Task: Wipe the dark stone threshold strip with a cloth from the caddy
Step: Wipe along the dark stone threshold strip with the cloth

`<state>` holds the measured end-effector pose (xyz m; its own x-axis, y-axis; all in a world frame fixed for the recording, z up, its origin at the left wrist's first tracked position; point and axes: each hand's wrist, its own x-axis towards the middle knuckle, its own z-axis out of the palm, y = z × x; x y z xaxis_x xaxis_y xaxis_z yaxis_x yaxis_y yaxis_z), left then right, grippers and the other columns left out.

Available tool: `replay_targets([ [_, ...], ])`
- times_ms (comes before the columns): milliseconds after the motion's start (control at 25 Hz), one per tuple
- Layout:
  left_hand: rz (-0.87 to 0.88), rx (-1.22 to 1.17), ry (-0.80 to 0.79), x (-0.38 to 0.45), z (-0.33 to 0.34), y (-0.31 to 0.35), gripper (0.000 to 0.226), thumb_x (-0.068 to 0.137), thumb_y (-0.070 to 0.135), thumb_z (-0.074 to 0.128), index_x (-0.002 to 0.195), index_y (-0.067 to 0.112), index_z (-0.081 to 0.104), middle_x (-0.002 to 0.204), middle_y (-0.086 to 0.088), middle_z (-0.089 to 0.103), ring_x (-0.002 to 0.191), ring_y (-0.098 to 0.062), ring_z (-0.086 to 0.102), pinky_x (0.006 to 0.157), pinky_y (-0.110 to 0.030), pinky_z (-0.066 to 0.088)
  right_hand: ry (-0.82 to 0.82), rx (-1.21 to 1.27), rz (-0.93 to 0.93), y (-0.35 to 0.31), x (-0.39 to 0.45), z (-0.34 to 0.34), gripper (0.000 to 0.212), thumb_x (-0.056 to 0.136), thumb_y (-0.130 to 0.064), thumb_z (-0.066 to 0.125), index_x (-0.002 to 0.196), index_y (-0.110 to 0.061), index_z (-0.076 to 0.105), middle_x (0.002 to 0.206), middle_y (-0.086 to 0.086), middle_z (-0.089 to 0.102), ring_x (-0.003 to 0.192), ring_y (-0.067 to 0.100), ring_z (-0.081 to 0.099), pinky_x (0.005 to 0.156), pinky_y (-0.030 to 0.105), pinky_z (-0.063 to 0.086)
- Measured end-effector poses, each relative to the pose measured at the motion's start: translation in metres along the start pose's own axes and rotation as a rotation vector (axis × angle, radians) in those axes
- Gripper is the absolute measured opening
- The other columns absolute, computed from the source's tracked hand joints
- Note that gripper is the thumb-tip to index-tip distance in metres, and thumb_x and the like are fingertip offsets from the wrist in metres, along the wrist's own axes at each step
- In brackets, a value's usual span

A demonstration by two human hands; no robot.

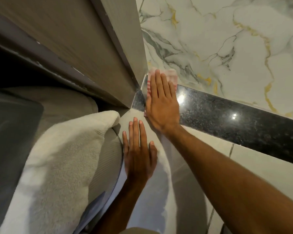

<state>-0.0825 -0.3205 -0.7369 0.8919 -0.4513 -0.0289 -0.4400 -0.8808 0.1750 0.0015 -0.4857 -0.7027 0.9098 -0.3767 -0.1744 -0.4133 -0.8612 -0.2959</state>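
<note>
right hand flat on cloth, dark threshold strip

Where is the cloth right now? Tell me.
In the head view, the cloth lies under the flat right hand at the left end of the dark threshold strip, beside the door frame.

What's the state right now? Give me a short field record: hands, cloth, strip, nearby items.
right hand: flat, palm down, pressing the cloth onto the strip
left hand: flat, fingers spread on the light floor tile, holding nothing
cloth: pale with red stripes, mostly hidden under the right hand
threshold strip: dark speckled stone, glossy; hand is at its end by the door frame
white mat: left of the left hand
caddy: not visible
</note>
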Motion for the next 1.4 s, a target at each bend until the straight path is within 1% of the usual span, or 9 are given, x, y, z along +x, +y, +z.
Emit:
replay_targets([
  [160, 0.010, 0.086, -0.005, 0.000, -0.001, -0.001, 0.069, 0.112, 0.040, 0.024, 0.171, 0.004, 0.023, 0.181, -0.019, 0.019, 0.168, -0.034, 0.020, 0.137, -0.054, 0.016, -0.084, -0.089, -0.286, 0.057, -0.077, -0.003, 0.068, 0.116, -0.042, 0.021, 0.177, -0.015, 0.014, 0.187, 0.007, 0.010, 0.175, 0.022, 0.007, 0.141, 0.052, 0.023],
  [360, 0.027, 0.048, 0.012, -0.002, 0.003, -0.004, 0.068, 0.114, 0.040, 0.016, 0.172, 0.004, 0.021, 0.181, -0.019, 0.018, 0.169, -0.033, 0.016, 0.138, -0.055, 0.016, 0.031, 0.045, 0.050, 0.014, -0.010, -0.004, 0.075, 0.113, -0.049, 0.017, 0.178, -0.014, 0.004, 0.188, 0.009, -0.001, 0.176, 0.025, -0.001, 0.144, 0.052, 0.009],
  [440, 0.024, 0.051, 0.026, -0.002, 0.003, -0.005, 0.066, 0.115, 0.037, 0.018, 0.172, 0.004, 0.019, 0.182, -0.018, 0.016, 0.170, -0.030, 0.011, 0.140, -0.051, 0.010, -0.010, 0.061, -0.017, -0.004, -0.001, 0.001, 0.076, 0.113, -0.052, 0.018, 0.178, -0.014, 0.004, 0.188, 0.008, 0.000, 0.176, 0.025, -0.001, 0.145, 0.050, 0.005],
  [600, 0.002, 0.058, 0.000, 0.000, -0.010, 0.008, 0.068, 0.115, 0.041, 0.013, 0.172, 0.005, 0.019, 0.181, -0.018, 0.017, 0.169, -0.031, 0.015, 0.139, -0.052, 0.016, -0.133, -0.058, -0.318, 0.036, -0.071, -0.007, 0.068, 0.117, -0.041, 0.035, 0.178, -0.019, 0.013, 0.187, 0.004, 0.008, 0.175, 0.022, 0.005, 0.143, 0.052, 0.017],
  [760, 0.001, 0.150, -0.241, 0.006, -0.025, 0.001, 0.077, 0.112, 0.054, 0.016, 0.172, 0.006, 0.017, 0.180, -0.021, 0.016, 0.167, -0.038, 0.021, 0.135, -0.059, 0.027, -0.230, 0.191, -0.121, 0.053, -0.135, -0.014, 0.073, 0.110, -0.013, 0.065, 0.174, -0.019, 0.029, 0.184, 0.001, 0.023, 0.169, 0.017, 0.014, 0.137, 0.040, 0.025],
  [840, 0.059, 0.117, -0.320, -0.004, -0.064, 0.016, 0.078, 0.111, 0.057, 0.020, 0.172, 0.008, 0.022, 0.179, -0.020, 0.021, 0.166, -0.038, 0.024, 0.135, -0.058, 0.027, -0.372, 0.311, 0.042, 0.049, -0.170, -0.048, 0.065, 0.116, -0.018, 0.057, 0.174, -0.019, 0.029, 0.184, 0.001, 0.023, 0.172, 0.018, 0.018, 0.139, 0.035, 0.025],
  [960, 0.164, 0.115, -0.351, -0.033, -0.139, 0.039, 0.075, 0.112, 0.056, 0.022, 0.169, 0.009, 0.032, 0.177, -0.019, 0.031, 0.163, -0.038, 0.032, 0.134, -0.054, 0.021, -0.596, 0.551, 0.361, 0.030, -0.208, -0.122, 0.047, 0.119, -0.027, 0.048, 0.162, -0.010, 0.052, 0.168, 0.013, 0.055, 0.158, 0.033, 0.051, 0.129, 0.037, 0.041],
  [1080, 0.169, 0.092, -0.445, -0.068, -0.250, 0.063, 0.079, 0.113, 0.058, 0.010, 0.167, 0.008, 0.037, 0.174, -0.020, 0.037, 0.160, -0.039, 0.038, 0.132, -0.054, 0.026, -0.599, 0.784, 0.713, -0.001, -0.241, -0.226, 0.044, 0.119, -0.035, 0.046, 0.154, -0.013, 0.062, 0.154, 0.013, 0.068, 0.143, 0.033, 0.064, 0.122, 0.040, 0.049],
  [1400, 0.129, -0.060, -0.474, -0.141, -0.524, 0.054, 0.082, 0.114, 0.058, 0.010, 0.162, 0.003, 0.045, 0.168, -0.022, 0.046, 0.157, -0.041, 0.042, 0.128, -0.059, 0.034, -0.341, 1.034, 0.680, -0.123, -0.324, -0.465, 0.049, 0.118, -0.038, 0.047, 0.164, -0.023, 0.051, 0.166, 0.007, 0.058, 0.149, 0.029, 0.059, 0.128, 0.049, 0.050],
])
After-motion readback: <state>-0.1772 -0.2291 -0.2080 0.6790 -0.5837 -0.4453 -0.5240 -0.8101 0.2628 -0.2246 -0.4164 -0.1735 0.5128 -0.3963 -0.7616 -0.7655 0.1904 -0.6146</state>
